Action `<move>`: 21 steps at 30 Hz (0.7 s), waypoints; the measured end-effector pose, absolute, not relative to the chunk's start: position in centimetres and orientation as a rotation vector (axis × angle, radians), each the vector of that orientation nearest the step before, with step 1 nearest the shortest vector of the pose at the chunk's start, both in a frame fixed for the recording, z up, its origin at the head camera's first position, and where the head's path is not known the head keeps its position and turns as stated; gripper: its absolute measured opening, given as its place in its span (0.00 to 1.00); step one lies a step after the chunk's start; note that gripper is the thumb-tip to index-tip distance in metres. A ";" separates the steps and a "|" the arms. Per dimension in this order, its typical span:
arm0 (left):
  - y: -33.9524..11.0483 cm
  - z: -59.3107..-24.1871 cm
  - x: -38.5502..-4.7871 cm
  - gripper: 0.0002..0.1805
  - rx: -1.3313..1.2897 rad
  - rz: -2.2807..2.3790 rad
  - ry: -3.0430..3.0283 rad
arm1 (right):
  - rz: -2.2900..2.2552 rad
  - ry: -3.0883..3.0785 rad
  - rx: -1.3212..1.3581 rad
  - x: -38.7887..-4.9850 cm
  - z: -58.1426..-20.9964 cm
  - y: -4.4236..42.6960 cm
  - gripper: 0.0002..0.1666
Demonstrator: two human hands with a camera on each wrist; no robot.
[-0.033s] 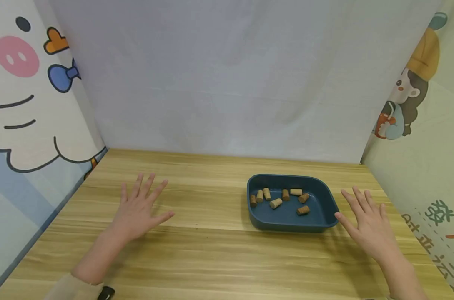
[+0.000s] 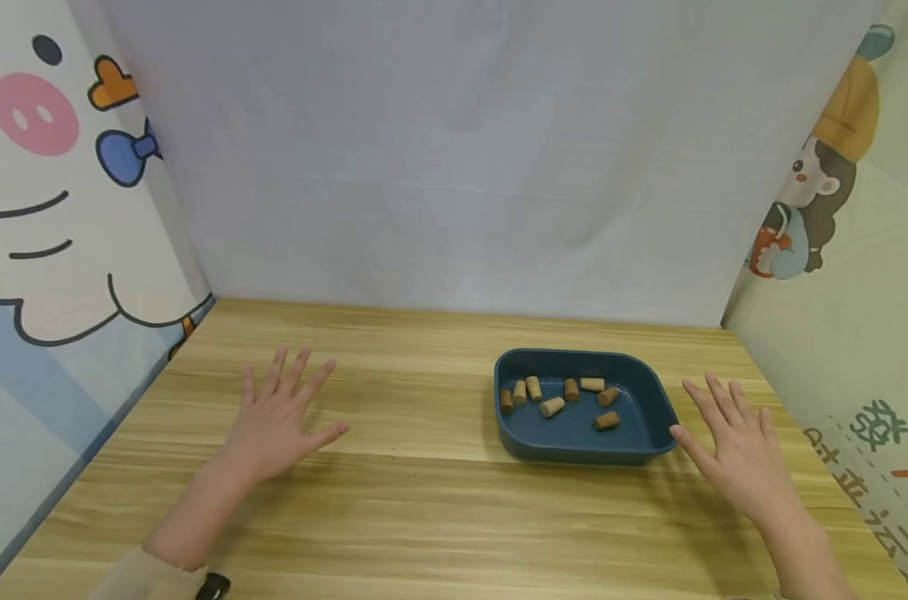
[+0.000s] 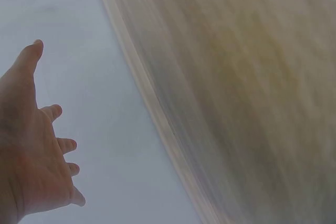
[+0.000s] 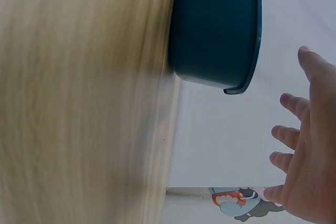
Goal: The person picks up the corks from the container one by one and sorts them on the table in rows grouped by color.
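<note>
White cloth [image 2: 454, 167] is hanging behind a wood-grain table [image 2: 408, 533], where a dark blue tray [image 2: 574, 456] with rounded corners is sitting right of center. Inside it, eight small corks [image 2: 552, 407], some pale and some darker brown, are resting loosely, most of them gathering toward the tray's left and far sides while its near right corner is showing bare floor. On either side, a person's hands are hovering above the tabletop, holding nothing: the left hand [image 2: 273, 425] is spreading its fingers well apart from the tray, and the right hand [image 2: 742, 462], also spread, is hovering just beside the tray's right end.
</note>
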State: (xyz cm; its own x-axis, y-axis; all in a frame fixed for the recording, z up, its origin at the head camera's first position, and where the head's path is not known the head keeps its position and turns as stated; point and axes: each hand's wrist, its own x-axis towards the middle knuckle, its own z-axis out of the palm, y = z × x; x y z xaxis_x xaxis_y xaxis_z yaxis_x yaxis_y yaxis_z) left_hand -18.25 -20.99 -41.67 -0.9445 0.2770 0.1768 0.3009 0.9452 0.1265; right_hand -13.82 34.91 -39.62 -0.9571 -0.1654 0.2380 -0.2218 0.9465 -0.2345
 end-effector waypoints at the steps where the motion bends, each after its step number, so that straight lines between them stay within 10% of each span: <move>1: -21.0 -41.7 -18.2 0.49 -0.440 -0.227 -2.942 | 0.385 -2.883 0.291 -13.8 -39.6 34.9 0.42; 21: -18.7 -39.2 -19.2 0.52 -0.506 -0.263 -2.825 | 0.547 -2.760 0.354 -15.0 -38.7 35.3 0.40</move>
